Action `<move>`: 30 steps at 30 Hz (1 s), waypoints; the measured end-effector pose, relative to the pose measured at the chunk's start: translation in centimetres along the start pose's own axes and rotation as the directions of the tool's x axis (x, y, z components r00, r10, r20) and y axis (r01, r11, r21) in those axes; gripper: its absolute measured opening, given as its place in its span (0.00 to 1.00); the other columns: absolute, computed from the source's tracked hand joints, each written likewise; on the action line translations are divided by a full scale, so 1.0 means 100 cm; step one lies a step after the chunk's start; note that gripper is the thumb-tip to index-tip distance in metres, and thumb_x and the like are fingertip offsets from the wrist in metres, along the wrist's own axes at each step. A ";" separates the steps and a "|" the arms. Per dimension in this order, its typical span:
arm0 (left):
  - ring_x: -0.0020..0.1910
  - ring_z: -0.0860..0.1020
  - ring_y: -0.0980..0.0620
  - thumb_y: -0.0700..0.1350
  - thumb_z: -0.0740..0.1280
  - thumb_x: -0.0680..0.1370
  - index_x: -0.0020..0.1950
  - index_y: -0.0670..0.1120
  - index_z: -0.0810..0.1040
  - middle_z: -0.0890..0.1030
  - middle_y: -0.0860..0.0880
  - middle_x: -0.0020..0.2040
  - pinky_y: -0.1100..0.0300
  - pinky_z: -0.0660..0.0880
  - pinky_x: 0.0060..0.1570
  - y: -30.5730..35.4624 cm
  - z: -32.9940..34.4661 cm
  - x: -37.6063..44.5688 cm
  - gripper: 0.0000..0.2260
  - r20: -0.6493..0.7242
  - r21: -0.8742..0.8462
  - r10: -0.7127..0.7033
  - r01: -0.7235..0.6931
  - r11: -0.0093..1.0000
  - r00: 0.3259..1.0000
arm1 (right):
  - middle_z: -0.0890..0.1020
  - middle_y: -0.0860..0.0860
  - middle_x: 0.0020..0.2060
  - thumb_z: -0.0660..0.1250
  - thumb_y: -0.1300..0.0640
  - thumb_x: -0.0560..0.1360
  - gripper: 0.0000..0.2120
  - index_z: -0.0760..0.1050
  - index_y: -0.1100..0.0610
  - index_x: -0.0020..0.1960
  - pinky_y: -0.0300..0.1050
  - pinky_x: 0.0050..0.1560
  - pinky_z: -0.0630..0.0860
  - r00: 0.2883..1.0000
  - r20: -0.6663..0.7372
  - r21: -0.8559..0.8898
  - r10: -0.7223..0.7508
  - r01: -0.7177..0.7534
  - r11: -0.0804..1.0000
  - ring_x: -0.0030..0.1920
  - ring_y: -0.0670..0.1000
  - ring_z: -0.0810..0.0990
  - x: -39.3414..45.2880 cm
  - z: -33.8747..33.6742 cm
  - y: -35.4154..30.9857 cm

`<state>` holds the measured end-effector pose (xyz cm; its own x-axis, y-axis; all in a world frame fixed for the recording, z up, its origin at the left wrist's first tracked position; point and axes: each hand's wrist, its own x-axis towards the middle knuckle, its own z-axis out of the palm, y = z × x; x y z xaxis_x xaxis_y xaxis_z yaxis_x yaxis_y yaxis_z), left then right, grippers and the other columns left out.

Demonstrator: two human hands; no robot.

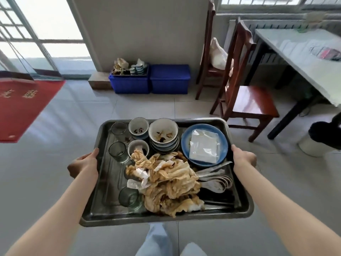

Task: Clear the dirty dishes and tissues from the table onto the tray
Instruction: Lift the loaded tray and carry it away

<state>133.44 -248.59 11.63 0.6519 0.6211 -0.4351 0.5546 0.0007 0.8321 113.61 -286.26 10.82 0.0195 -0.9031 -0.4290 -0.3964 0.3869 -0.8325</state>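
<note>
Both hands (83, 163) (244, 157) grip the loaded tray's (103, 182) side rims over open floor (73, 117).

The red mat (22, 106) on the floor at the left carries gold characters, too blurred and tilted to read. No other text, label, brand or number is legible on anything in view.
</note>
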 end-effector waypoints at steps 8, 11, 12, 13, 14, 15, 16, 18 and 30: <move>0.49 0.77 0.47 0.54 0.77 0.67 0.55 0.42 0.78 0.80 0.41 0.57 0.59 0.70 0.49 0.142 0.180 0.071 0.24 0.036 0.042 0.090 -0.092 0.995 0.995 | 0.82 0.57 0.46 0.74 0.48 0.67 0.25 0.76 0.67 0.54 0.45 0.45 0.71 1.000 0.024 -0.015 0.018 -0.018 1.000 0.47 0.58 0.80 0.085 0.180 -0.119; 0.43 0.72 0.51 0.53 0.79 0.64 0.51 0.43 0.78 0.81 0.42 0.53 0.62 0.68 0.45 0.183 0.256 0.097 0.22 -0.014 -0.014 0.058 -0.058 0.998 0.998 | 0.82 0.58 0.52 0.75 0.48 0.65 0.26 0.78 0.66 0.54 0.46 0.49 0.74 0.999 0.033 -0.009 0.026 -0.026 1.000 0.49 0.58 0.81 0.128 0.245 -0.162; 0.41 0.72 0.50 0.53 0.79 0.64 0.49 0.45 0.77 0.81 0.43 0.51 0.62 0.69 0.44 0.195 0.280 0.102 0.21 -0.025 -0.011 0.056 -0.056 0.998 0.998 | 0.82 0.58 0.52 0.75 0.48 0.65 0.26 0.77 0.66 0.54 0.45 0.48 0.73 0.999 0.022 -0.003 0.028 -0.028 1.000 0.49 0.58 0.81 0.142 0.266 -0.176; 0.40 0.72 0.50 0.53 0.80 0.63 0.46 0.46 0.77 0.80 0.44 0.48 0.61 0.69 0.44 0.206 0.303 0.109 0.20 -0.040 -0.010 0.057 -0.058 0.998 0.998 | 0.82 0.58 0.52 0.75 0.48 0.65 0.26 0.77 0.66 0.54 0.44 0.48 0.72 0.999 0.019 0.006 0.031 -0.031 0.999 0.49 0.58 0.80 0.156 0.287 -0.193; 0.38 0.73 0.49 0.53 0.80 0.62 0.44 0.47 0.77 0.80 0.44 0.46 0.61 0.70 0.43 0.218 0.326 0.116 0.19 -0.046 -0.030 0.058 -0.059 0.998 0.997 | 0.82 0.59 0.52 0.75 0.48 0.65 0.27 0.77 0.66 0.54 0.44 0.47 0.71 0.999 0.029 0.016 0.036 -0.036 0.999 0.49 0.59 0.80 0.168 0.306 -0.208; 0.37 0.74 0.48 0.53 0.80 0.61 0.40 0.47 0.77 0.81 0.44 0.44 0.61 0.71 0.42 0.229 0.347 0.124 0.18 -0.042 -0.054 0.052 -0.054 0.997 0.998 | 0.81 0.59 0.52 0.75 0.48 0.65 0.27 0.77 0.66 0.54 0.44 0.46 0.70 0.999 0.032 0.019 0.037 -0.038 0.999 0.50 0.59 0.80 0.181 0.324 -0.223; 0.36 0.75 0.48 0.53 0.81 0.60 0.37 0.48 0.77 0.81 0.45 0.42 0.61 0.73 0.42 0.240 0.370 0.133 0.17 -0.033 -0.066 0.039 -0.042 0.997 0.999 | 0.81 0.59 0.53 0.75 0.47 0.65 0.28 0.76 0.67 0.55 0.44 0.46 0.69 0.999 0.025 0.009 0.033 -0.034 0.999 0.50 0.59 0.80 0.194 0.343 -0.238; 0.34 0.77 0.48 0.53 0.81 0.59 0.33 0.50 0.76 0.81 0.46 0.38 0.61 0.75 0.42 0.260 0.410 0.153 0.16 -0.032 -0.070 0.008 -0.010 0.997 0.999 | 0.81 0.59 0.53 0.75 0.47 0.66 0.28 0.76 0.68 0.55 0.44 0.45 0.67 1.000 -0.009 -0.021 0.021 -0.021 1.000 0.49 0.57 0.79 0.213 0.378 -0.268; 0.30 0.77 0.51 0.52 0.82 0.58 0.29 0.49 0.77 0.80 0.49 0.33 0.63 0.75 0.38 0.400 0.651 0.257 0.15 0.031 -0.008 0.015 -0.015 1.000 0.999 | 0.81 0.56 0.50 0.75 0.50 0.68 0.21 0.78 0.63 0.53 0.40 0.45 0.68 0.996 0.001 0.079 0.095 -0.094 0.992 0.42 0.54 0.76 0.323 0.584 -0.408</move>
<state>206.10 -283.62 11.35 0.6759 0.5967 -0.4325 0.5403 -0.0021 0.8415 184.00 -320.35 10.40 -0.0171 -0.8623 -0.5062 -0.3230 0.4839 -0.8134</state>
